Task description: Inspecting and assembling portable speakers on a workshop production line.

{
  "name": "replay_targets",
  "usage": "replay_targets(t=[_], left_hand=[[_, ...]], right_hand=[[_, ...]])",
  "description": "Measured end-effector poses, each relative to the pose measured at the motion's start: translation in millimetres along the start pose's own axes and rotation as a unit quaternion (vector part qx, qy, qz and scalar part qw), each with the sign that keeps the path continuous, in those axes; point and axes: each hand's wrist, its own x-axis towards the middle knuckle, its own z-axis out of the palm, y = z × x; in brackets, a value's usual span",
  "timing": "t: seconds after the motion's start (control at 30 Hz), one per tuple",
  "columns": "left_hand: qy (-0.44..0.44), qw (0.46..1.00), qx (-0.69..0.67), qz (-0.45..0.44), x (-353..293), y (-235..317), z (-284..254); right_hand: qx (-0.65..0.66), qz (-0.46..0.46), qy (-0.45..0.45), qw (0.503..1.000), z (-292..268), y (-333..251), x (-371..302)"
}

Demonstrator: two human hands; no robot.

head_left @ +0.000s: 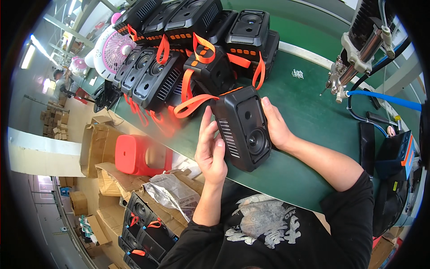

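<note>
A black portable speaker (244,127) is held upright, slightly tilted, between my two hands above the green table. It has a round driver low on its face, a slotted grille on one side and an orange strap (192,106) at its upper left corner. My left hand (210,150) supports the grille side, its thumb against the lower edge. On the opposite side my right hand (276,125) presses along the speaker, most of its fingers hidden behind it. Just beyond, another black speaker (210,69) with orange buttons and a strap stands at the front of a pile.
Several stacked speakers (192,20) fill the table's far left. Small white screws (297,73) lie in a heap. A screwdriver-like machine arm (354,67) with a blue hose (385,99) hangs at right. A red stool (136,154) and boxed speakers (143,224) stand at lower left.
</note>
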Motion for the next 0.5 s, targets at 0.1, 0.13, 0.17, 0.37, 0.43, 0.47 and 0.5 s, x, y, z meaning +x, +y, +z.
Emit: replay_targets(t=[0.1, 0.13, 0.17, 0.37, 0.43, 0.47, 0.5], left_hand=[[0.006, 0.999, 0.04, 0.006, 0, -1, 1], [0.005, 0.998, 0.056, 0.012, -1, -1, 2], [0.005, 0.998, 0.06, 0.011, -2, -1, 3], [-0.02, 0.987, 0.152, 0.04, -6, -2, 6], [-0.063, 0.981, 0.177, 0.044, -4, -1, 2], [-0.092, 0.976, 0.187, 0.063, -4, -1, 1], [-0.035, 0.975, 0.21, 0.061, -4, -2, 4]], right_hand=[[0.013, -0.004, -0.008, 1.0, -2, 0, 1], [0.022, -0.005, -0.011, 1.0, -3, 0, 1], [0.031, -0.002, -0.014, 0.999, -4, 1, 1], [0.141, 0.056, -0.036, 0.988, -12, 4, 5], [0.135, 0.077, -0.044, 0.987, -15, 5, 4], [0.132, 0.072, -0.05, 0.987, -16, 5, 4], [0.122, 0.073, -0.053, 0.988, -17, 5, 4]])
